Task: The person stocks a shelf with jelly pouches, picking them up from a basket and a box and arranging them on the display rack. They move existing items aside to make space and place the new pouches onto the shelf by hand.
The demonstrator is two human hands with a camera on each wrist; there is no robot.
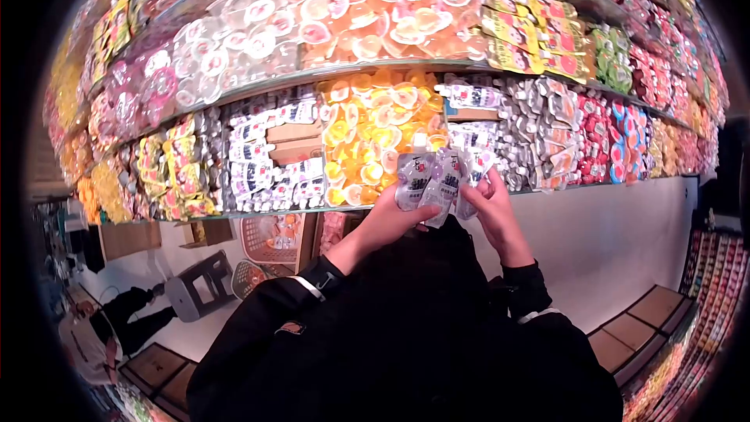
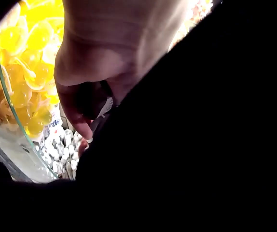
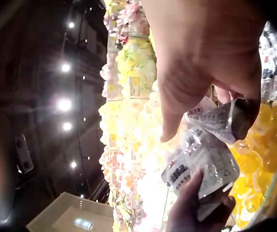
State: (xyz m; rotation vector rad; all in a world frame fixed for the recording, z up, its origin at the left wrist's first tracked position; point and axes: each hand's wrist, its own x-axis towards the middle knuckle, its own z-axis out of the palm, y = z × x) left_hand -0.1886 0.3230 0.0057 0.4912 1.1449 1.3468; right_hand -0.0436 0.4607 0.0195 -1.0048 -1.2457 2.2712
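Note:
Several white-and-grey spouted jelly pouches (image 1: 445, 184) are fanned out in front of the person's chest. My left hand (image 1: 389, 215) grips them from the left, thumb lying across the front of the lower ends. From the other side my right hand (image 1: 494, 209) pinches a pouch at the right of the fan. In the right wrist view, the right hand (image 3: 211, 63) holds one crinkled pouch (image 3: 218, 118) above others, while left-hand fingers (image 3: 191, 193) press the lower pouch (image 3: 208, 159). Dark sleeve hides much of the left wrist view; the left hand (image 2: 100, 63) curls around something mostly hidden.
Behind the hands, a glass-fronted shelf (image 1: 351, 209) holds yellow jelly cups (image 1: 375, 125), with similar pouches (image 1: 250, 160) either side. Higher tiers carry orange cups (image 1: 391, 0). Below left are a pink basket (image 1: 254, 238) and a grey stool (image 1: 195, 285). Another person (image 1: 98, 336) is at far left.

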